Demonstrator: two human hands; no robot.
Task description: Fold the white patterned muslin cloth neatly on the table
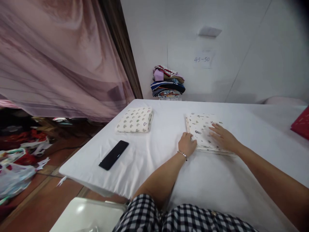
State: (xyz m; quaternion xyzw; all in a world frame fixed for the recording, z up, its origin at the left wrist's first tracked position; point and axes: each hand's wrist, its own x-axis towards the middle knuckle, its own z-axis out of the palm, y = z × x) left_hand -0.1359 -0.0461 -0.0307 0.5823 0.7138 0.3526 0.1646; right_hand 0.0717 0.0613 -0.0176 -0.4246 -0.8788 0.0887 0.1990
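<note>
A folded white cloth [201, 129] with small dark printed figures lies on the white-covered table in front of me. At its near left corner my left hand [187, 145] has its fingers curled round the edge, pinching the fabric; a bracelet is on that wrist. My right hand [223, 137] rests flat on top of the same cloth toward its right side, fingers stretched out and slightly apart. To the left sits a second folded white cloth [134, 120], printed with grey-green shapes, touched by neither hand.
A black phone [114, 155] lies on the white table cover [166, 129]. Stacked folded fabrics [168, 82] stand by the wall behind. A red item [301, 124] is at the far right edge. A pink curtain [72, 58] hangs at left, above plastic bags [16, 180] on the floor.
</note>
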